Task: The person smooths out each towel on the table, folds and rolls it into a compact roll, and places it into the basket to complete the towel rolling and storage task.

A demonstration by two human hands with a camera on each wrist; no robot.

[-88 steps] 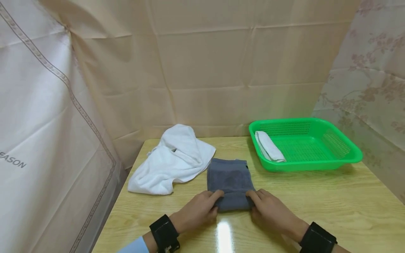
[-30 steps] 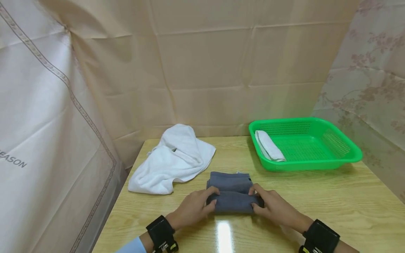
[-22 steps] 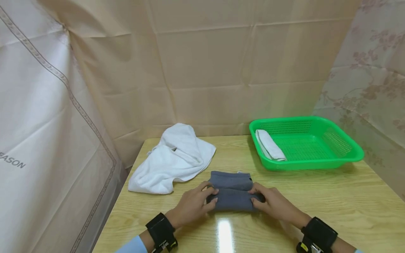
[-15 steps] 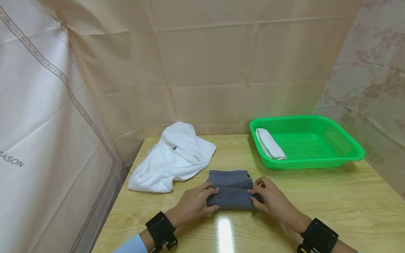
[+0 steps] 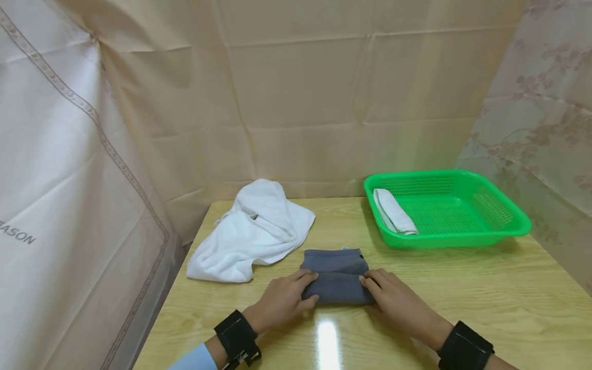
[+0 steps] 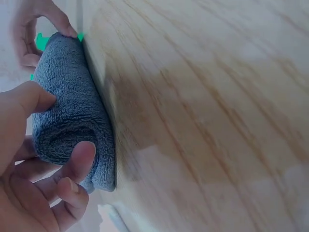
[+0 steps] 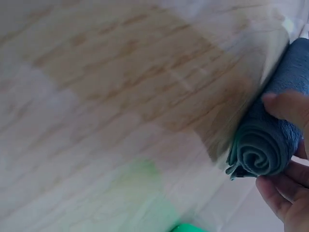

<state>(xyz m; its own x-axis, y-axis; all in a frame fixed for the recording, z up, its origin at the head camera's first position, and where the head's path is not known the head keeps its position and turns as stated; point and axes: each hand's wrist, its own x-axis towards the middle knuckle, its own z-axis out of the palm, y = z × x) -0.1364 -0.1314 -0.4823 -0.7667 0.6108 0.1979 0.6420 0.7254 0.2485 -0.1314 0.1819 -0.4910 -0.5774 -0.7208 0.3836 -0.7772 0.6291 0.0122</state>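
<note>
A dark grey towel [image 5: 339, 288] lies on the table, its near part rolled and a short flat strip left at the far side. My left hand [image 5: 282, 300] holds the left end of the roll, thumb on the near side. At the right end my right hand [image 5: 400, 303] grips the roll. In the left wrist view, thumb and fingers bend round the end of the grey towel [image 6: 72, 82]. Spiral layers of the towel [image 7: 260, 150] show in the right wrist view, between thumb and fingers.
A crumpled white towel [image 5: 259, 236] lies to the left. At the back right stands a green plastic basket [image 5: 462, 239], with a folded white towel [image 5: 394, 211] along its left side. Hanging cloth [image 5: 296, 103] closes off the back and sides of the wooden table [image 5: 462, 288].
The grey towel has gone from mostly flat to a thicker roll, its flat part shorter. Over the last half second my right hand has shifted its fingers on the right end; the left hand barely moved.
</note>
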